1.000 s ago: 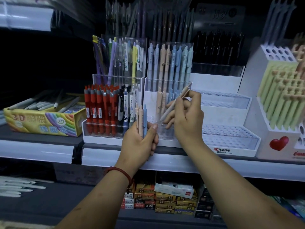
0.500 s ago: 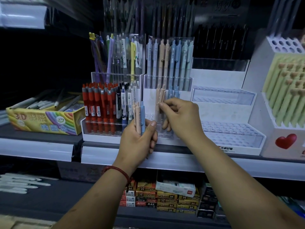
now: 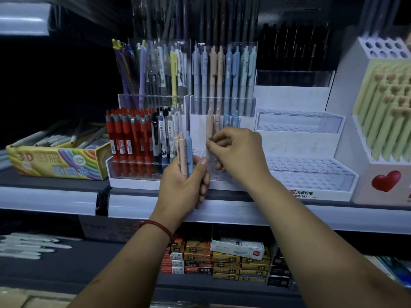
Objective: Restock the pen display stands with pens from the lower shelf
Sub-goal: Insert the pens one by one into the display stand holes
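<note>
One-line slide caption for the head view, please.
Right hand pinches a peach pen upright in the middle display stand while the left hand grips spare pens.

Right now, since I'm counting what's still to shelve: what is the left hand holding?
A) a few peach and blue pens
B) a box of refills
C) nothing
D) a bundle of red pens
A: the left hand grips a small bunch of peach and blue pens upright, while the right hand pinches a single peach pen at the display stand.
</note>
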`<state>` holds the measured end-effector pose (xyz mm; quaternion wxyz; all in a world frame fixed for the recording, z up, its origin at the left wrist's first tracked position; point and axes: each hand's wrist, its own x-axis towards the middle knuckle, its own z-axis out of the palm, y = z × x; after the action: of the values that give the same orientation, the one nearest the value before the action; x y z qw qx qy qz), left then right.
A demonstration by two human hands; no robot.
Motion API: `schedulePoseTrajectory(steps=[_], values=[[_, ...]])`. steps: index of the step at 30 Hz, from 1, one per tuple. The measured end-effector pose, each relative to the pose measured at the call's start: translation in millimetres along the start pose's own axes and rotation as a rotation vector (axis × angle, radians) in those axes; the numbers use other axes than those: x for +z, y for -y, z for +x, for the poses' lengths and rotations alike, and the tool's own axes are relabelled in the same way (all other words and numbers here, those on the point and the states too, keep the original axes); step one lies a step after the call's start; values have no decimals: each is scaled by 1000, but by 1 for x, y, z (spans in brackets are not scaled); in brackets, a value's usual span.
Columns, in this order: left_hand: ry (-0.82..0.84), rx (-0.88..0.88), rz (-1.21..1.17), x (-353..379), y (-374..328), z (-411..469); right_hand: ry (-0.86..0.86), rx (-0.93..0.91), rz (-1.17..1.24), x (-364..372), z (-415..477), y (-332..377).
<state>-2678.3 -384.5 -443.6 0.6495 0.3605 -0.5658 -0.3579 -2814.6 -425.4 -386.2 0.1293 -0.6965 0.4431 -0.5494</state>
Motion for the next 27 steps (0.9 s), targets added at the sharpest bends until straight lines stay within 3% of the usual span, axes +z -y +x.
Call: schedulePoseTrajectory(steps=[7,11,15,20,27], values=[[-7,-18,4,1,-1,0,2,-42,-90,-2,-4,3],[7,-46,-53,1,-1,0,45,-63,45,-11,-26,20],[4,57,142,-2,-1,0,165,-96,139,-12,-39,41],[11,88,248,-3,-1,1,63,-182,-35,1,-37,57],[5,78,150,-1,-1,3,49,-9,197,-1,-27,72]])
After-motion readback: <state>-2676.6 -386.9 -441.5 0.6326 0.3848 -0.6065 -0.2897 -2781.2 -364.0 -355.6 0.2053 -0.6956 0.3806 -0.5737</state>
